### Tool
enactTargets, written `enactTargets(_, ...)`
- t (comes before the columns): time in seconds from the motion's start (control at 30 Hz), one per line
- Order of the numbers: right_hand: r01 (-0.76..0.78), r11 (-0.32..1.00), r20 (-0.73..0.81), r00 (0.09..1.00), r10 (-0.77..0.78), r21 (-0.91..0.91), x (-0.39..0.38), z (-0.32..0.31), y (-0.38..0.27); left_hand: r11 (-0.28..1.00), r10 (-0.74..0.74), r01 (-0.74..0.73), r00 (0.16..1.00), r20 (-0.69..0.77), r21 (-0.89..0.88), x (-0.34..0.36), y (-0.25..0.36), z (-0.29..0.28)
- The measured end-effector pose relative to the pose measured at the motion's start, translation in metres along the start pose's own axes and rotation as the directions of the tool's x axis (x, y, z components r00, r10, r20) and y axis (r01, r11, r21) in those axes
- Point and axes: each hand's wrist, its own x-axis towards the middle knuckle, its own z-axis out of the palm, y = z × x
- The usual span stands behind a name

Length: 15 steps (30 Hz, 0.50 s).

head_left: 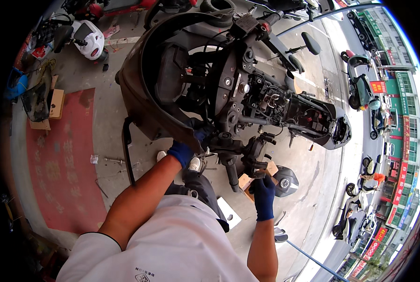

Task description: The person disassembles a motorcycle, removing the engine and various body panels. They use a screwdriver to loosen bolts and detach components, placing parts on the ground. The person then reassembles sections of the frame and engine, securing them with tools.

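A partly stripped black motorcycle stands before me, its triple clamp (229, 84) and bare frame showing. The large dark front fairing (144, 110) curves round its front. My left hand (182, 151), in a blue glove, reaches in at the fairing's lower rear edge; its fingers are mostly hidden among dark parts there. Closer to me, a handlebar grip (231, 175) points down beside a cluster of black control parts (254, 151). My right hand (263, 191), also gloved in blue, is closed just below that cluster, its fingertips around something small and dark that I cannot make out.
A grey-black fuel tank (286, 181) and cardboard (245, 181) lie on the floor beyond my right hand. A white board (228, 212) is near my feet. To the left are a red mat (62, 160) and a white scooter (88, 40). Parked scooters (359, 80) line the street.
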Motion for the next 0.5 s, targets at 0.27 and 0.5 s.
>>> enactTargets(0.27,0.639,0.494,0.361,0.755,-0.547,-0.589,-0.005,0.067,-0.013,0.945,0.120,-0.100,0.992,-0.046,0.312,-0.001,-0.009,-0.014)
enactTargets(0.5,0.601,0.533,0.172,0.743,-0.646,-0.596,0.014,0.098,0.013,0.989,0.070,-0.064,0.997,-0.040,0.137,0.008,-0.011,-0.001)
